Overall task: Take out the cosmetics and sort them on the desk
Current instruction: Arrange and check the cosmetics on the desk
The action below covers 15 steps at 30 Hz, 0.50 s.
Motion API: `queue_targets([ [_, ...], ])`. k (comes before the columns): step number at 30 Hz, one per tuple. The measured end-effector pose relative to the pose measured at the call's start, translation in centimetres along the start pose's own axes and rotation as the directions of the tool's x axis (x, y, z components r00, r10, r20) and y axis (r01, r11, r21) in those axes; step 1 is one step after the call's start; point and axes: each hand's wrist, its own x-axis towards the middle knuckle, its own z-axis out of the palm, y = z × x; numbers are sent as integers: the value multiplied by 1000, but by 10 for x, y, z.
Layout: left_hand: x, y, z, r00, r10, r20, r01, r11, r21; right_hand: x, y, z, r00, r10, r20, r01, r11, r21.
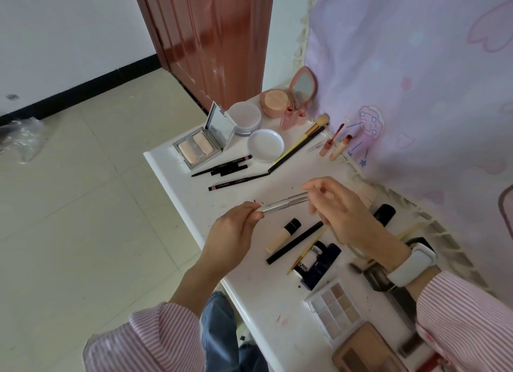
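A slim silver cosmetic tube hangs above the white desk, held at both ends. My left hand pinches its near end and my right hand pinches its far end. Below them lie a beige concealer tube, a black pencil and dark blue bottles. Farther off lie several black eyeliner pencils, an open powder compact, two round jars and brushes.
A pale eyeshadow palette and a brown palette lie at the near right. Pink lip glosses and a pink mirror stand by the lilac curtain. The desk's left edge drops to a tiled floor.
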Motion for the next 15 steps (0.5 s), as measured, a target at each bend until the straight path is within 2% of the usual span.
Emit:
queue_targets([
  [4, 0, 0, 2, 1000, 23, 15, -23, 999, 49, 4, -1, 4, 982, 77, -175, -59, 993, 102],
  [7, 0, 1, 2, 1000, 0, -6, 0, 1000, 21, 4, -2, 3, 983, 101, -155, -83, 989, 119],
  [10, 0, 2, 3, 1000, -13, -22, 12, 1000, -25, 5, -4, 3, 967, 195, -161, -155, 960, 235],
  [15, 1, 7, 10, 997, -15, -71, 11, 998, -56, 6, 2, 17, 902, 265, -342, -142, 928, 345],
])
